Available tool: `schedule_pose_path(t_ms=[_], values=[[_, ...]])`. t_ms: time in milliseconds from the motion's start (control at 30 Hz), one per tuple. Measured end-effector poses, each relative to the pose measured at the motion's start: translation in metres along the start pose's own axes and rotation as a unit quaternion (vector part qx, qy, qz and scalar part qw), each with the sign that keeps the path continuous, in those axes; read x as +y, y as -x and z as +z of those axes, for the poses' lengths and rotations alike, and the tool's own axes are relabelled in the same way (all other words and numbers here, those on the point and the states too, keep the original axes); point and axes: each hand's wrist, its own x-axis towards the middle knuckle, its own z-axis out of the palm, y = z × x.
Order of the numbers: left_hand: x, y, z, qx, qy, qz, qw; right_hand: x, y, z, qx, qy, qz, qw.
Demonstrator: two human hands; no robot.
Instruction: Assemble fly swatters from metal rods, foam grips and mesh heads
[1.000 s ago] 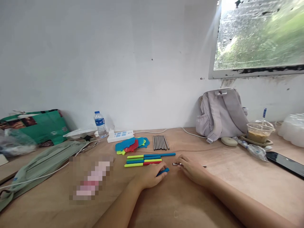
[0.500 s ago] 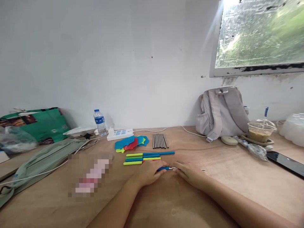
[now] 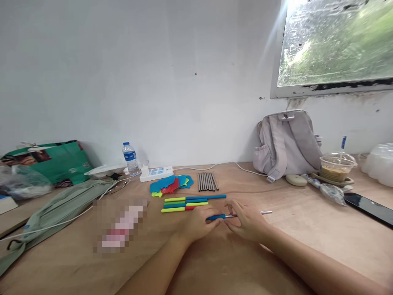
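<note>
My left hand (image 3: 201,221) is closed on a blue plastic handle (image 3: 215,217) just above the table. A thin silver metal rod (image 3: 266,212) sticks out of the handle's right end and runs under my right hand (image 3: 250,219). The thumb and index finger of my right hand are spread apart around the rod. Beyond my hands lie several coloured plastic handles (image 3: 175,209) in yellow, green, blue and red, placed side by side. Farther back are a row of short metal rods (image 3: 208,182) and a pile of flat blue, red and yellow plastic pieces (image 3: 162,184), some with mesh.
Along the wall stand a water bottle (image 3: 130,159), a white power strip (image 3: 156,173) and a grey backpack (image 3: 287,145). To the right are a drink cup (image 3: 335,170) and a black phone (image 3: 370,209). A green strap-like cloth (image 3: 61,211) and a white cable lie left.
The fingers of my right hand have spread apart, showing more of the rod between them. The rod's right end has risen slightly. My left hand keeps its hold on the blue handle.
</note>
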Motion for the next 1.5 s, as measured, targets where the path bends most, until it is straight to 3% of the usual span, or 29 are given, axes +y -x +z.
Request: schedule_pose_path(t_ms=[133,433,600,733,967,1167,1367,1500], values=[[0.010,-0.001,0.010,-0.008,0.028,0.001,1.000,-0.014,0.001,0.005,-0.002,0.003,-0.015,1.000],[0.014,0.005,0.009,0.100,0.092,0.057,0.989,-0.038,0.006,-0.011,0.063,0.015,-0.011,0.998],[0.011,0.005,0.003,0.120,0.156,0.096,0.976,-0.029,0.003,-0.011,0.018,0.008,-0.041,0.999],[0.003,0.006,-0.003,0.120,0.100,0.106,0.982,-0.013,0.001,-0.004,-0.019,-0.043,-0.050,0.998],[-0.041,0.005,-0.029,0.283,-0.047,-0.021,0.958,0.000,0.001,-0.003,-0.042,-0.065,-0.044,0.996],[-0.079,0.007,-0.040,0.370,-0.071,-0.191,0.906,0.001,-0.001,-0.003,-0.070,-0.088,-0.074,0.991],[-0.105,0.016,-0.053,0.375,-0.147,-0.291,0.868,0.003,-0.003,-0.002,-0.079,-0.136,-0.065,0.985],[-0.120,0.023,-0.063,0.332,-0.181,-0.313,0.871,0.007,-0.004,-0.003,-0.072,-0.158,-0.084,0.981]])
